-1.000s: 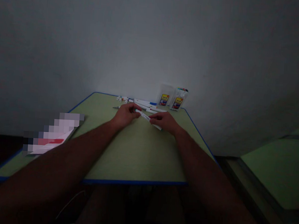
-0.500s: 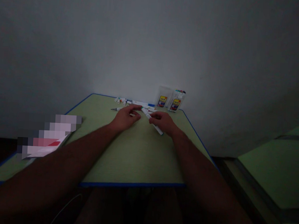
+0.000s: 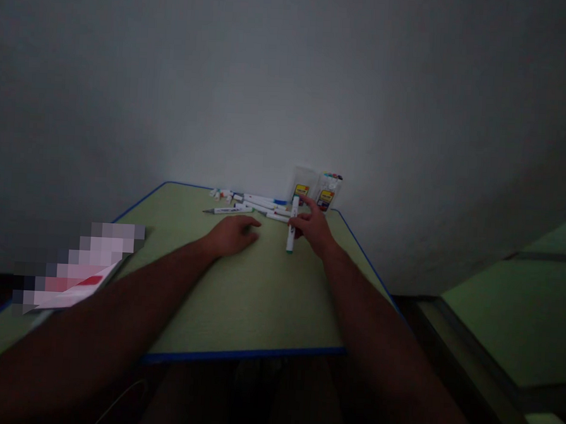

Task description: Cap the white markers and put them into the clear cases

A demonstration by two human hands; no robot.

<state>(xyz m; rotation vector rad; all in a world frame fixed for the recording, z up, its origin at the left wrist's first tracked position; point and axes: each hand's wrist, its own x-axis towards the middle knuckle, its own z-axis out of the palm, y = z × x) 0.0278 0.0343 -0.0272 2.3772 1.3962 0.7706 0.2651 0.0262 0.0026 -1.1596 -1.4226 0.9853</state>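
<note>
The white marker [image 3: 291, 236], a slim, smooth barrel, sat in front of the clear pouch [image 3: 305, 175] — pinched mid-length by the right hand [image 3: 313, 225], its index finger stretched towards the far end, presumably for steadiness. Left of the pouch, the left hand [image 3: 234, 236] curled loosely, gripping nothing. Straight loose markers [image 3: 259, 203] lay farther left — perhaps spread for easy picking; a glossy, plump second pouch [image 3: 325, 198] stood just right.
</note>
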